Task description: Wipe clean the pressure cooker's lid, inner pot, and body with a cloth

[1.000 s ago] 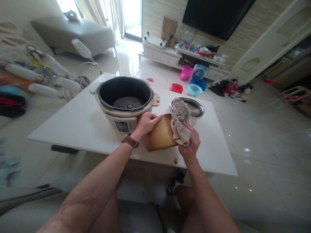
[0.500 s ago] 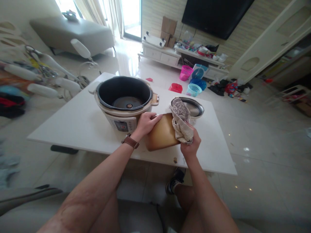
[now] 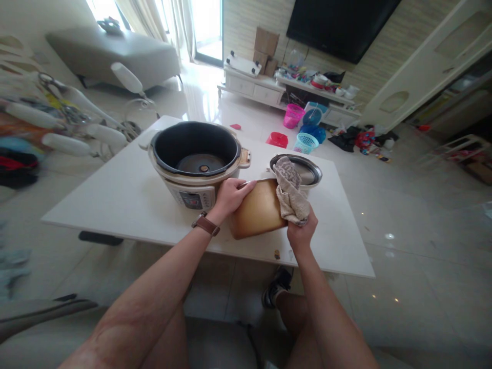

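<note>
My left hand [image 3: 230, 196] grips the rim of a golden-brown inner pot [image 3: 257, 211], which lies tilted on the white table [image 3: 126, 195]. Against the pot's right side my right hand [image 3: 301, 230] presses a crumpled grey-beige cloth [image 3: 291, 191], fingers closed around it. Just left of the pot stands an open electric cooker [image 3: 196, 161] with a dark empty cavity. Behind the cloth a metal lid or dish [image 3: 305, 171] rests on the table.
A drying rack with white arms [image 3: 77, 123] stands left of the table. On the floor beyond are coloured baskets [image 3: 303, 134], a low white TV cabinet [image 3: 269, 87] and a grey sofa [image 3: 115, 51]. My knees and one shoe [image 3: 277, 289] are below the table edge.
My right hand with the cloth has slid a little rightward and down along the pot's side. The left hand and the pot have stayed in place.
</note>
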The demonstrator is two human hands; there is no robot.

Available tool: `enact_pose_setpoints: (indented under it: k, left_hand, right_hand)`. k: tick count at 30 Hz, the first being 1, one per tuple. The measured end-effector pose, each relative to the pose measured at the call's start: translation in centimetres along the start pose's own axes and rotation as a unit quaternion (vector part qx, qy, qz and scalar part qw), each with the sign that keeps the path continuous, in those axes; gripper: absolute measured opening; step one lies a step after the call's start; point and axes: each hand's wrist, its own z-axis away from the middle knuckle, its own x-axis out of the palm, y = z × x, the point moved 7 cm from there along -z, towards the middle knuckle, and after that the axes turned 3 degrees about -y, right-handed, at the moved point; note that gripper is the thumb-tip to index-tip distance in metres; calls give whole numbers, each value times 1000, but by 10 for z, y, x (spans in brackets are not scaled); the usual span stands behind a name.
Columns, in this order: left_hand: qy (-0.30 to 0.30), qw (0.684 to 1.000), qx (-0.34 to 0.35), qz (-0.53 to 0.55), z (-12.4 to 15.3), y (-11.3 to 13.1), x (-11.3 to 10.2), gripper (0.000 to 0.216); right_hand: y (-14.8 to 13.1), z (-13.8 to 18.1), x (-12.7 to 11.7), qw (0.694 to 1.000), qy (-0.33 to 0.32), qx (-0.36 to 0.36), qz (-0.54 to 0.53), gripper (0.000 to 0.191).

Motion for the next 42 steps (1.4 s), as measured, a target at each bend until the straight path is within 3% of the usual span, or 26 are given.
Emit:
enact_pose_setpoints:
  k: [42]
  left_hand:
    - [14,1000,4,-25,2,6,-1,65]
  right_hand:
    - [1,2,1,1000,15,-4,-12,42]
